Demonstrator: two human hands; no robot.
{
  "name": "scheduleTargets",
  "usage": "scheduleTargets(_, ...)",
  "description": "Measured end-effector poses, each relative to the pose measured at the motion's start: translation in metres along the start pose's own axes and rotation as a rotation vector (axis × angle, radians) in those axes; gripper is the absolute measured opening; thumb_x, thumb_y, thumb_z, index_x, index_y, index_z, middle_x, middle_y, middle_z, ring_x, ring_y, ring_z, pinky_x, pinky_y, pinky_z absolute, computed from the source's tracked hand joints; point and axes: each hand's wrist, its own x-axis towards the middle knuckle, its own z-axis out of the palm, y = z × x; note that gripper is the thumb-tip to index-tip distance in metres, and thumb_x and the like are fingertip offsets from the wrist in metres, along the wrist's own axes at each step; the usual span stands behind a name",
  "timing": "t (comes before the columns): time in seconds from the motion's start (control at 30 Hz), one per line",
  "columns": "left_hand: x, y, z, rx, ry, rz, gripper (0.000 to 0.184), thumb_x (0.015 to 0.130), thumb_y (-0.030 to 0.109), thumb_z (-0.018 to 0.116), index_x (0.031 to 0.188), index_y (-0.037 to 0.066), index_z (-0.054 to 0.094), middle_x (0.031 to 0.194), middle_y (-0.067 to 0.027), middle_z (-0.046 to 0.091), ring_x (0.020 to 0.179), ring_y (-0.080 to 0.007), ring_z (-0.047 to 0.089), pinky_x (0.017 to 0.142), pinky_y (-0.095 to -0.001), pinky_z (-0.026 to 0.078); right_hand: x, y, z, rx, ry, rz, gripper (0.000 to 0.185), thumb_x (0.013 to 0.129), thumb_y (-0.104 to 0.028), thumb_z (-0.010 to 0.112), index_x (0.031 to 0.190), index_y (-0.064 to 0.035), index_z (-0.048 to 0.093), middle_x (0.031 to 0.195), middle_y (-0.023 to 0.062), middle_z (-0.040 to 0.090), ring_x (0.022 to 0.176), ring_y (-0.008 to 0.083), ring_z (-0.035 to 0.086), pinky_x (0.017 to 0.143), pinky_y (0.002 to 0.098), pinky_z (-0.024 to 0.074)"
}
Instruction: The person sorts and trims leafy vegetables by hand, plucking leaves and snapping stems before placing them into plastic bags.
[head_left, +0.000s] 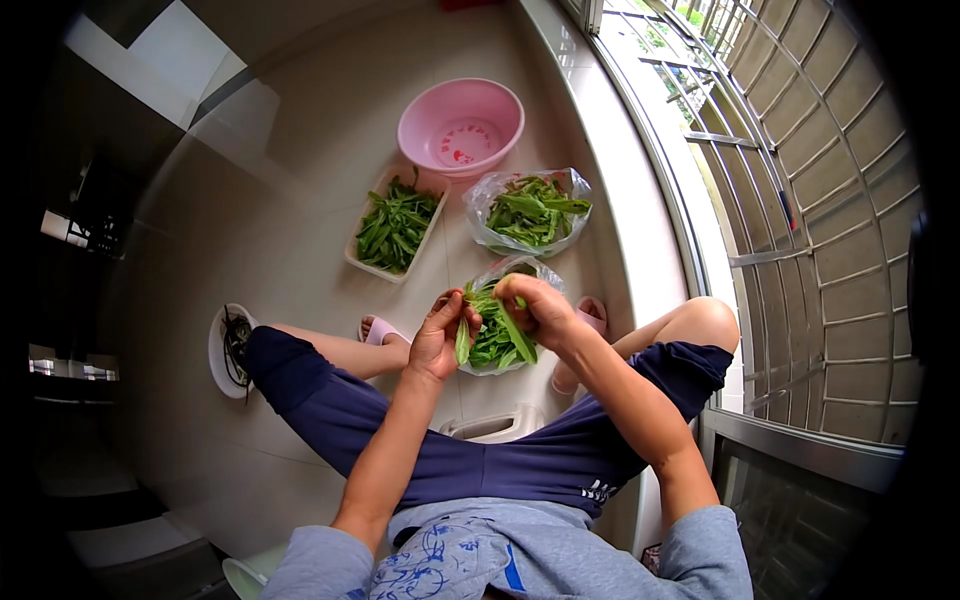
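Observation:
My left hand [436, 340] pinches a sprig of leafy greens between thumb and fingers, a pale leaf [462, 343] hanging below it. Close by on the right, my right hand [543, 312] is closed on another part of the greens, and a long green leaf [518, 338] trails down from it. Whether both hands grip the same sprig I cannot tell. Below them, between my feet, a clear plastic bag [487, 371] holds a heap of green leaves [492, 346], partly covered by my hands.
Farther out stand a cream tray [351, 250] of greens, a second plastic bag [480, 236] of greens and a pink basin [410, 128]. A white dish [216, 350] with dark, stringy scraps sits by my left knee. A raised ledge [640, 220] and barred window run along the right.

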Motion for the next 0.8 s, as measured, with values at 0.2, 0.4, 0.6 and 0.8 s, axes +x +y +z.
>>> scheduleTargets(0.2, 0.006, 0.0, 0.001, -0.319, 0.031, -0.104, 0.009, 0.077, 0.01, 0.054, 0.083, 0.004, 0.057, 0.079, -0.0054, 0.059, 0.072, -0.0141, 0.055, 0.065, -0.026, 0.046, -0.004, -0.032, -0.022, 0.023, 0.042, -0.171, 0.007, 0.074, -0.011, 0.055, 0.071, -0.0066, 0.05, 0.052, -0.0047, 0.039, 0.039, 0.0029, 0.029, 0.035, 0.0168, 0.0193)
scheduleTargets(0.4, 0.01, 0.001, 0.004, -0.352, 0.118, -0.103, 0.014, 0.078, 0.01, 0.053, 0.088, 0.002, 0.055, 0.088, -0.0075, 0.058, 0.078, -0.0142, 0.055, 0.066, -0.0248, 0.047, -0.005, -0.037, -0.025, -0.222, 0.156, -0.283, 0.011, 0.073, -0.015, 0.06, 0.074, -0.0062, 0.052, 0.048, -0.006, 0.039, 0.039, 0.0012, 0.031, 0.036, 0.0148, 0.0217)
scheduleTargets(0.6, 0.018, 0.002, -0.007, -0.518, 0.252, -0.102, 0.016, 0.08, 0.003, 0.046, 0.092, -0.006, 0.049, 0.096, -0.0135, 0.055, 0.078, -0.0158, 0.057, 0.067, -0.0239, 0.05, -0.002, -0.036, -0.025, -0.246, 0.174, -0.267, 0.01, 0.074, -0.015, 0.058, 0.075, -0.0067, 0.052, 0.049, -0.0067, 0.038, 0.039, 0.0008, 0.03, 0.036, 0.0146, 0.0211)
scheduleTargets(0.8, 0.029, -0.002, -0.021, -0.533, 0.252, -0.122, 0.017, 0.081, 0.0, 0.04, 0.094, -0.007, 0.048, 0.097, -0.0153, 0.054, 0.077, -0.0176, 0.057, 0.07, -0.026, 0.05, -0.002, -0.035, -0.027, -0.256, 0.175, -0.259, 0.01, 0.074, -0.014, 0.058, 0.075, -0.0068, 0.052, 0.049, -0.0068, 0.038, 0.039, 0.0005, 0.03, 0.035, 0.0146, 0.0204)
